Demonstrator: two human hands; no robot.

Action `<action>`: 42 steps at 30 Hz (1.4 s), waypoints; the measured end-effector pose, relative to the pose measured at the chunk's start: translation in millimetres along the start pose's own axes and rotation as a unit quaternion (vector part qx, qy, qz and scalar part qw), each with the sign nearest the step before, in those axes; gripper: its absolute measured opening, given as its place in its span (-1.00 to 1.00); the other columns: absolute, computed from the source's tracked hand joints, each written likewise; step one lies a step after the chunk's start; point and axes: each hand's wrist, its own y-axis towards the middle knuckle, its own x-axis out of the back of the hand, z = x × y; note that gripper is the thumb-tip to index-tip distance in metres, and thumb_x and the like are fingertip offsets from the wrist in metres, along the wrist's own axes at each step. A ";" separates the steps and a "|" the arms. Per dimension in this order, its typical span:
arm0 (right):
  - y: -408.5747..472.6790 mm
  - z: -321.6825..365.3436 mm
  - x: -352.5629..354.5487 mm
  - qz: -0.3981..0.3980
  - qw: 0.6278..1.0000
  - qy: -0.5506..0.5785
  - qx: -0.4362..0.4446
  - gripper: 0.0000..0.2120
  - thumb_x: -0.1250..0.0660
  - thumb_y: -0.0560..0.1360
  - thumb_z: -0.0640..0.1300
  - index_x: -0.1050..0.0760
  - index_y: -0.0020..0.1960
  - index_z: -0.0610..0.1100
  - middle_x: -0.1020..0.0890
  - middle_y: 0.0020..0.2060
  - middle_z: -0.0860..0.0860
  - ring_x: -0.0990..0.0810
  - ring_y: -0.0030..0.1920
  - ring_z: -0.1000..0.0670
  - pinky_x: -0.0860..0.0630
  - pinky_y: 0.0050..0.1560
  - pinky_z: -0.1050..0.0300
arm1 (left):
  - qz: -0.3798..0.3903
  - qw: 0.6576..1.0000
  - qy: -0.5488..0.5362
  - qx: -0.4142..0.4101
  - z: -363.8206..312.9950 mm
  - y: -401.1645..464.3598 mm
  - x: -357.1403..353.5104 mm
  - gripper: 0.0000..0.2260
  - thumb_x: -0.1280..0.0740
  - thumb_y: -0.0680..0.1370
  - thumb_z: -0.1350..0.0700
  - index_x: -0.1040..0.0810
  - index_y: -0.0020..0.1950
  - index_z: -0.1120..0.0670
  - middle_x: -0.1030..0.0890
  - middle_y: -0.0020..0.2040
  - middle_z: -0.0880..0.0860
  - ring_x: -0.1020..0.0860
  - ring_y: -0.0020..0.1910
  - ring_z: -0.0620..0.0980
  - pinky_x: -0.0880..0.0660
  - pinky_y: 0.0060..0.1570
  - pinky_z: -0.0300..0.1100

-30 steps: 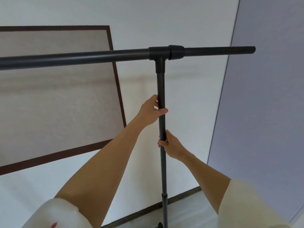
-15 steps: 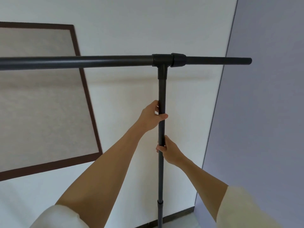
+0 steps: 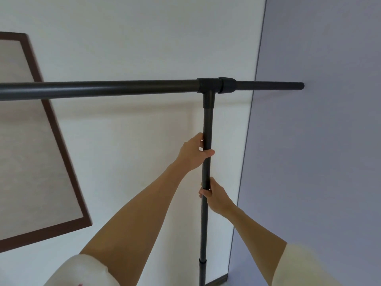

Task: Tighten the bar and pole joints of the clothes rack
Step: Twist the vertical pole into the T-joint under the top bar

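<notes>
Gripping the upright pole (image 3: 207, 129), left hand (image 3: 194, 152) above right hand (image 3: 214, 196), the person is best counter-twisting firmly while bracing the T-joint (image 3: 209, 88).

- My left hand (image 3: 193, 151) is raised, arm extended up and forward; fingers curl behind the pole (image 3: 207, 145), thumb (image 3: 208, 152) crossing its front.
- My right hand (image 3: 214, 194) sits lower on the same pole, well below the left, closed round it from the right side; fingertips (image 3: 203, 192) show at the pole's left edge.
- Both forearms are bare, converging toward the pole; pale sleeves (image 3: 299, 267) end near the elbows.
</notes>
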 end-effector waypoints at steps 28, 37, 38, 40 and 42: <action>14.2 -21.7 14.0 0.053 0.999 0.001 -0.010 -0.80 -0.19 0.57 -0.09 -0.34 0.16 -0.16 -0.56 -0.04 -0.03 -0.57 -0.01 -0.06 -0.54 0.08 0.05 | -0.004 0.997 -0.074 -0.036 17.1 14.5 -15.2 -0.64 -0.32 0.48 0.11 -0.31 0.22 0.12 -0.58 0.03 0.12 -0.60 -0.09 0.08 -0.54 -0.10 -0.22; -8.3 -52.9 -5.5 0.146 0.981 -0.055 -0.117 -0.62 -0.33 0.50 -0.13 -0.34 0.26 -0.17 -0.54 0.00 -0.06 -0.56 0.02 -0.09 -0.54 0.07 0.05 | 0.051 0.997 -0.048 -0.019 24.8 -6.0 -20.1 -0.63 -0.33 0.46 0.22 -0.32 0.22 0.10 -0.56 0.03 0.06 -0.62 -0.09 0.08 -0.56 -0.02 -0.09; -8.7 -54.2 -10.8 0.129 0.983 -0.057 -0.119 -0.64 -0.33 0.50 -0.13 -0.36 0.24 -0.18 -0.54 -0.03 -0.05 -0.56 -0.03 -0.08 -0.53 0.00 0.10 | 0.059 0.997 -0.044 -0.016 26.0 -7.6 -21.0 -0.61 -0.33 0.45 0.24 -0.30 0.22 0.10 -0.56 0.03 0.08 -0.62 -0.09 0.09 -0.56 -0.03 -0.09; -10.1 -57.8 -18.2 0.074 0.990 -0.058 -0.107 -0.70 -0.32 0.50 -0.13 -0.40 0.19 -0.20 -0.58 -0.06 -0.08 -0.58 -0.08 -0.08 -0.50 -0.10 0.18 | 0.063 0.997 -0.035 -0.018 27.0 -8.5 -22.1 -0.59 -0.32 0.45 0.27 -0.26 0.24 0.10 -0.55 0.05 0.14 -0.62 -0.10 0.11 -0.56 -0.06 -0.10; -13.0 -61.5 -22.9 0.034 0.993 -0.074 -0.085 -0.73 -0.31 0.51 -0.13 -0.42 0.17 -0.21 -0.63 -0.04 -0.11 -0.62 -0.06 -0.12 -0.51 -0.12 0.19 | 0.058 0.998 -0.030 -0.021 26.7 -7.6 -22.2 -0.59 -0.31 0.46 0.29 -0.25 0.23 0.11 -0.54 0.05 0.17 -0.62 -0.11 0.12 -0.56 -0.08 -0.12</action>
